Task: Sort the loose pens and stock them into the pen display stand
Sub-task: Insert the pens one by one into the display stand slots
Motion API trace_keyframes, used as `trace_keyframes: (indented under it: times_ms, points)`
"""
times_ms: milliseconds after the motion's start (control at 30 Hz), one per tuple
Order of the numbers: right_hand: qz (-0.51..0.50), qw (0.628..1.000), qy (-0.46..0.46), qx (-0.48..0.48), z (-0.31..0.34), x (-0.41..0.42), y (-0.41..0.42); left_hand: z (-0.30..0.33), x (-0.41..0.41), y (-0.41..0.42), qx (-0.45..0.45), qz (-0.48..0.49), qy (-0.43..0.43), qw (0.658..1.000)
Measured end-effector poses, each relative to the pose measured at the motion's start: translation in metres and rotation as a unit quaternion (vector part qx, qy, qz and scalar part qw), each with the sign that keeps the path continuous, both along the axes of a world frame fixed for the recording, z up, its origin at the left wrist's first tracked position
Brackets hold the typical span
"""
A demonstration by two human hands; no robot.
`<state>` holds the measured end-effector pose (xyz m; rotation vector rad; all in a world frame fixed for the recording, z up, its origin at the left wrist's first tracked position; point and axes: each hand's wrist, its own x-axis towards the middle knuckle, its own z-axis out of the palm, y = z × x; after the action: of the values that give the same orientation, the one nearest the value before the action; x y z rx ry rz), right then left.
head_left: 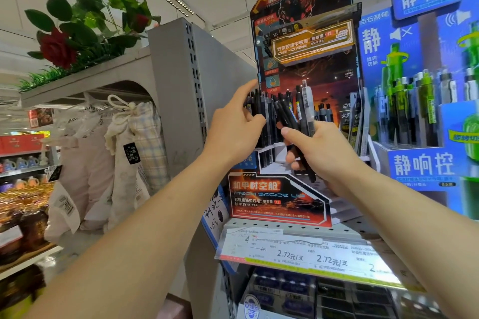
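Right hand (321, 155) clamped on a bundle of black plastic pens (298, 116); left hand (233, 132) pinching pens racked in the red-and-black cardboard display stand (293, 85); a loosened grip could spill the bundle.

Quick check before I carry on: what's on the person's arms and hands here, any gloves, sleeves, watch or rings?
Nothing visible. Both forearms are bare right down to the frame edge, with no sleeves or cuffs in view. The left hand and right hand are ungloved, with no watch, wristband or ring showing.

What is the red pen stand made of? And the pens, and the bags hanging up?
Stand: probably printed cardboard, flat folded panels with glossy pictures.
Pens in the right hand: seemingly plastic, smooth black, one barrel clear.
Bags: cloth, soft and wrinkly, tied with cord.
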<state>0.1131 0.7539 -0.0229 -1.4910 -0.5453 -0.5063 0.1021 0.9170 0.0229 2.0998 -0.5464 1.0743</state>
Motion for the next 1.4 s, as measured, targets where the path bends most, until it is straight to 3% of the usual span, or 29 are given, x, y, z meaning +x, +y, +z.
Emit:
trace_keyframes:
  times_ms: [133,367,467,667,800,1033,1267,1400]
  points:
    - [0.024,0.999,-0.018,-0.026,0.000,-0.002,0.002,-0.009,-0.010,-0.012,-0.100,-0.058,-0.050,0.992]
    - [0.073,0.997,-0.027,-0.009,0.001,-0.008,0.002,0.003,-0.024,-0.018,-0.084,-0.101,0.015,0.991]
    - [0.088,0.996,-0.018,-0.009,0.002,-0.009,0.003,0.002,-0.025,-0.013,-0.114,-0.101,-0.022,0.988]
    - [0.037,0.999,-0.018,-0.025,0.000,-0.004,0.000,0.017,-0.021,0.009,-0.260,-0.138,-0.110,0.949]
    - [0.011,0.998,-0.023,-0.059,-0.001,-0.002,-0.002,0.024,-0.020,0.021,-0.235,-0.081,-0.189,0.950]
    - [0.008,0.999,-0.001,-0.050,0.000,0.002,-0.002,0.017,-0.016,0.029,-0.086,0.033,-0.267,0.959]
    - [0.030,0.998,0.039,-0.025,-0.001,0.003,-0.002,0.016,-0.010,0.028,-0.130,0.021,-0.265,0.955]
    - [0.053,0.998,0.042,0.004,0.000,0.000,-0.001,0.017,-0.005,0.027,-0.075,0.060,-0.213,0.972]
